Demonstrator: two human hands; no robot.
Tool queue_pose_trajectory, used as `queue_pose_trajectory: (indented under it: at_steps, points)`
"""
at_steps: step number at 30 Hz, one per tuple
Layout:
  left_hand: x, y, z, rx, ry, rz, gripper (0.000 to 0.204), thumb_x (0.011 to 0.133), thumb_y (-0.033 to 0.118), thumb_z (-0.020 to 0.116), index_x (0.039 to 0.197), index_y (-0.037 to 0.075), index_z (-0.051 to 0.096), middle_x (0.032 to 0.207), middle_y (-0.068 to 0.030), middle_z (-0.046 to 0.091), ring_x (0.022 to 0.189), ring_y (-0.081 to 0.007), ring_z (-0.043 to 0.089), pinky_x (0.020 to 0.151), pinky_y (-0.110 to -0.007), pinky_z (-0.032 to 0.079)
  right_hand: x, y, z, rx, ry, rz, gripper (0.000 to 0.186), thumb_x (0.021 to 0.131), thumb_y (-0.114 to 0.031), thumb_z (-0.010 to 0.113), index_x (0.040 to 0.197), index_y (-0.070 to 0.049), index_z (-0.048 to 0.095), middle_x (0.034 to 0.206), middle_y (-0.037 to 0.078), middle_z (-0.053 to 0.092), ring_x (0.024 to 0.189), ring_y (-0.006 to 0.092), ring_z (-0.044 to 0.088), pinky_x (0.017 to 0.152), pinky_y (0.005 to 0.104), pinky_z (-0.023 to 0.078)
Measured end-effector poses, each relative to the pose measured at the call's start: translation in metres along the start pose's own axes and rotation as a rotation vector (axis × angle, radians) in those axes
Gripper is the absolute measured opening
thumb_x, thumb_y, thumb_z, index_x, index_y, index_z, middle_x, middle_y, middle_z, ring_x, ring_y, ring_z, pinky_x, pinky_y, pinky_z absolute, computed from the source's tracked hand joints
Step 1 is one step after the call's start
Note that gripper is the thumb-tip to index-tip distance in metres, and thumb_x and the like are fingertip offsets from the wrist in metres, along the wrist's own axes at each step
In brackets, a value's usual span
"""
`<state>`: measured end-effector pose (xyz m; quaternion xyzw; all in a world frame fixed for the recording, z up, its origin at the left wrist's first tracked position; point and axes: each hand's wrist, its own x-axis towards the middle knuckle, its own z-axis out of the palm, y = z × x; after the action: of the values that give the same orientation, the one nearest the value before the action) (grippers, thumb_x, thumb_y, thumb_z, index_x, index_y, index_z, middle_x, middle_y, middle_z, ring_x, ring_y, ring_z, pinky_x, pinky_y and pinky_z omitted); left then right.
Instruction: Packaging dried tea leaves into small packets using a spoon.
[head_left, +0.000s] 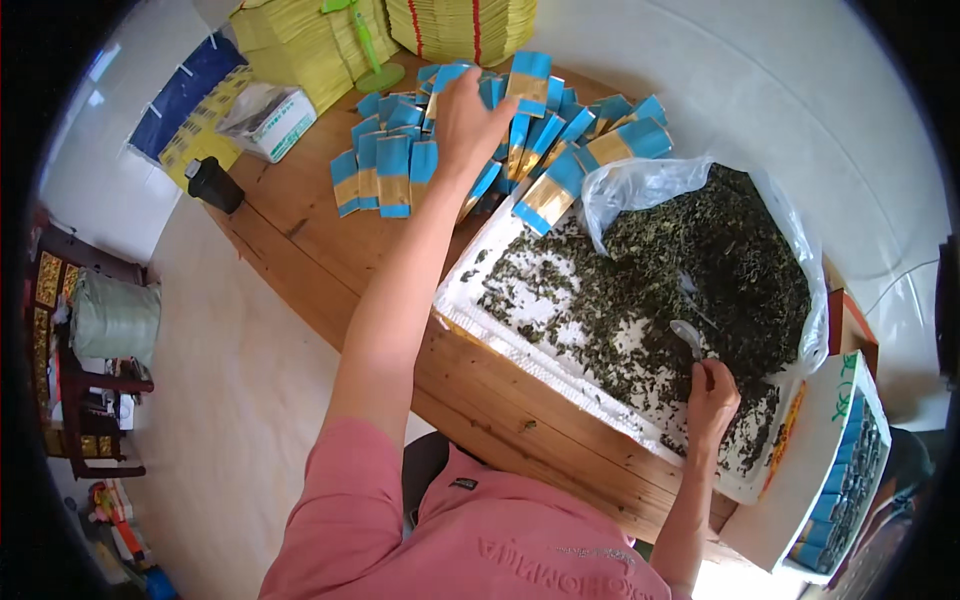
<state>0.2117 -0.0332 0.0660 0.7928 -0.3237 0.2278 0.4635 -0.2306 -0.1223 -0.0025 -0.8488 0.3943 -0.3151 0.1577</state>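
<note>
My left hand [468, 118] reaches far across the wooden table [300, 230] and rests on a heap of small blue-and-gold pouches [400, 165], fingers curled on them. My right hand [712, 395] holds a small clear plastic spoon [688, 335] by its handle, its bowl pointing into loose dark green dried tea leaves [700, 270]. The leaves lie spread on a white tray [470, 300] and piled inside an open clear plastic bag [640, 185] on that tray.
Stacks of yellow paper bags [300, 40] stand at the table's far end, beside a white box [275, 120] and a black cup [215, 185]. A white carton holding blue pouches [835, 470] sits at lower right. Dark wooden furniture [80, 380] stands on the left.
</note>
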Motion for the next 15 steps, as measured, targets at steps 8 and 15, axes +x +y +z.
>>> queue_pose_trajectory:
  at_steps: [8,15]
  points:
    - [0.059,0.034,0.076,0.593,-0.279,-0.075,0.073,0.071,0.048,0.073,0.125,0.005,0.051,0.126,-0.0155,0.058,0.128,-0.0302,0.044,0.102,-0.058,0.025,-0.005,0.001,-0.006,0.075,0.011,0.196,0.011,0.088,-0.008,0.064,0.096,-0.001,0.066,0.068,0.01,0.062,0.058,0.0141,0.055,0.055,0.0289,0.045]
    - [0.07,0.032,0.062,0.473,-0.291,-0.048,0.061,0.07,0.031,0.07,0.122,0.005,0.054,0.106,-0.0176,0.066,0.102,-0.0336,0.061,0.09,-0.053,0.04,-0.004,0.001,-0.007,0.084,0.044,0.171,0.009,0.087,-0.006,0.064,0.095,0.0,0.066,0.075,0.012,0.065,0.06,0.0167,0.059,0.055,0.0301,0.047]
